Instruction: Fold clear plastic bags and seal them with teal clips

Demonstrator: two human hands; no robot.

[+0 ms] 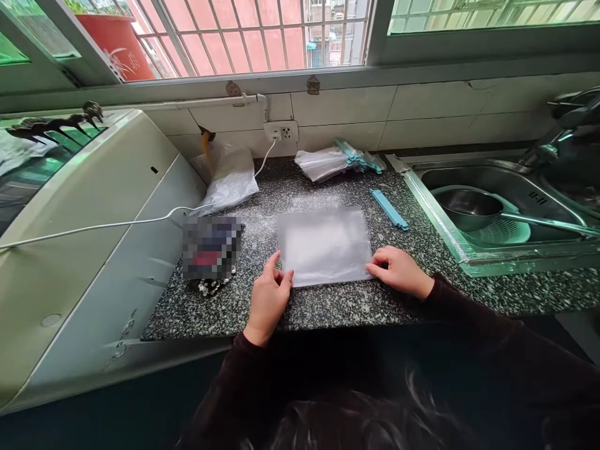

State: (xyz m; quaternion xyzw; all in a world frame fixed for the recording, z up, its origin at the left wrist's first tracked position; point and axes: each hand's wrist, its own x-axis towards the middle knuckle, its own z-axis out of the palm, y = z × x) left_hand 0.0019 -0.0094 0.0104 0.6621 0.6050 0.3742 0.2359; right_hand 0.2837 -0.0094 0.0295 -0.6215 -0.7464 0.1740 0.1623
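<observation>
A flat, translucent plastic bag (pixel 323 247) lies on the speckled countertop (pixel 328 309) in front of me. At its lower left corner, my left hand (pixel 270 297) is closed on the edge, thumb on top. My right hand (pixel 398 270) pinches the lower right edge with curled fingers. Just beyond the bag, to the right, lies a light blue plastic strip (pixel 389 209). Further back, a stack of clear plastic bags (pixel 321 164) rests by the wall, with several more blue strips (pixel 359 156) on its right end.
A blurred-out object (pixel 212 247) sits left of my left hand. Behind it are a crumpled plastic bag (pixel 232 178) and a white cable (pixel 140 222) running to a wall socket (pixel 281 132). On the right, a sink (pixel 504 169) holds a pan (pixel 469 209) over a pale green colander (pixel 513 232).
</observation>
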